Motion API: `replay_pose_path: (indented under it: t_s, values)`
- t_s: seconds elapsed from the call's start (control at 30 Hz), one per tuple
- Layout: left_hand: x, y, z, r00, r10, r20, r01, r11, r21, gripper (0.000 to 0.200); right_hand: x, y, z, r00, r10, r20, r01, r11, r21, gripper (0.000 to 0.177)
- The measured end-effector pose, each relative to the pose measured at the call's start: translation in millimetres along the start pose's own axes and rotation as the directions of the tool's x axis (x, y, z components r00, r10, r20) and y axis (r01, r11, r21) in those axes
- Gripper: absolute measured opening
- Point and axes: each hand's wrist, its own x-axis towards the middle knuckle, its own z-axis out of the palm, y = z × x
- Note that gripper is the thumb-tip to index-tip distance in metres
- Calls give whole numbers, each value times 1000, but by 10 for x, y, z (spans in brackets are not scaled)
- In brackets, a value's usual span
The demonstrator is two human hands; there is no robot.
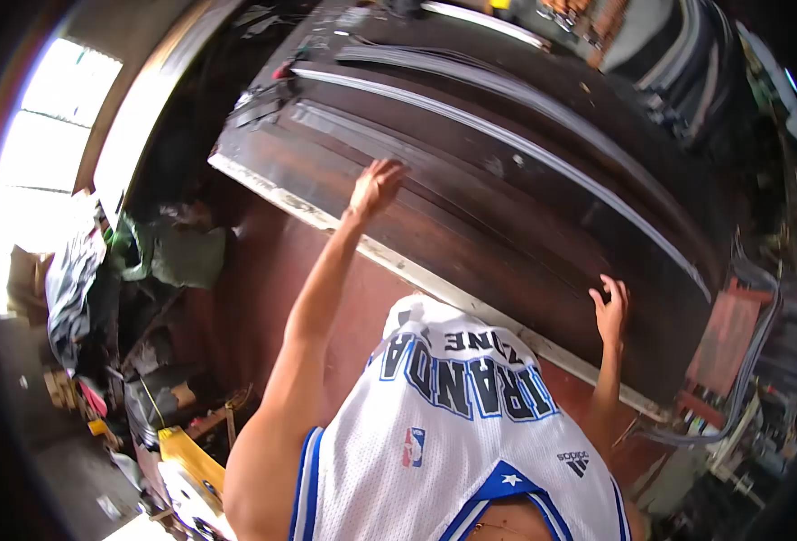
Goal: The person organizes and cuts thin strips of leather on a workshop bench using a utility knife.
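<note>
My left hand (379, 186) is over the near part of a dark workbench (471, 225), its fingers loosely stretched and slightly blurred. Farther right, my right hand (609, 311) hovers by the bench's near side, thumb and curved fingers apart with nothing visible between them. Between the two hands run long, dark flat strips (498, 236) lying along the bench top. Beyond them, a bundle of thin grey metal strips (507, 135) stretches lengthwise across the surface.
A pale worn edge (398, 263) borders the bench in front of my torso. Another grey strip bundle (471, 70) lies farther back. Bent grey rods (759, 361) hang around a reddish stand (728, 334) at right. Dark plastic bags (92, 288) and clutter fill the left side.
</note>
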Motion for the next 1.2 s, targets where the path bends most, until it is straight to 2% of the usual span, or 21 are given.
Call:
replay_pose_path:
  t_s: [0.07,0.1,0.2,0.23,0.3,0.37,0.43,0.47,0.6,0.7,0.77,0.83,0.97,1.07,1.13,1.2]
  values:
    - [153,-25,-6,991,64,118,-71,996,50,32,25,-83,-52,999,-38,-11,38,999,13,39]
    - [206,-65,4,983,75,168,-83,996,39,35,26,-88,-75,1000,-5,-12,5,1000,10,39]
    - [270,-131,-18,957,74,280,-84,996,25,36,3,-70,-48,999,-40,25,39,999,12,37]
    - [289,-152,2,962,83,259,-98,994,47,36,21,-136,-67,997,62,48,-66,993,94,32]
    - [308,-175,-16,952,78,297,-96,994,49,37,-7,-129,-68,986,115,124,-132,981,143,26]
    - [321,-244,68,963,117,245,-117,993,-16,36,-20,-95,-65,1000,9,-5,-9,995,104,24]
    - [385,-205,-1,959,70,273,-61,997,-39,35,-5,-85,-83,997,53,-59,-44,990,137,23]
    - [407,-159,-29,960,30,277,-32,999,5,35,-1,-52,-71,994,80,-76,-71,991,110,22]
    - [434,-76,1,968,59,244,-68,997,26,36,1,49,-29,980,121,-158,-105,989,106,28]
    - [418,-37,-3,966,82,245,-92,995,32,43,-25,100,-54,984,71,-166,-67,997,29,35]
    - [424,-43,-31,960,102,259,-112,994,21,45,-33,76,-87,984,89,-156,-83,996,46,32]
    - [420,-92,-18,955,119,272,-127,992,13,47,-21,64,-110,992,89,-94,-92,995,-29,30]
    - [405,-112,9,968,141,206,-147,989,14,45,-24,27,-132,993,55,-103,-67,991,-117,30]
    - [421,-102,-34,962,80,261,-98,994,57,44,-34,40,-111,990,-7,-144,-6,996,-91,31]
    - [447,-60,-59,958,7,285,-28,997,70,45,-20,75,-39,988,17,-156,-27,998,-64,32]
    - [485,-56,-85,952,17,305,-45,995,84,45,1,64,-14,985,43,-166,-49,998,-36,33]
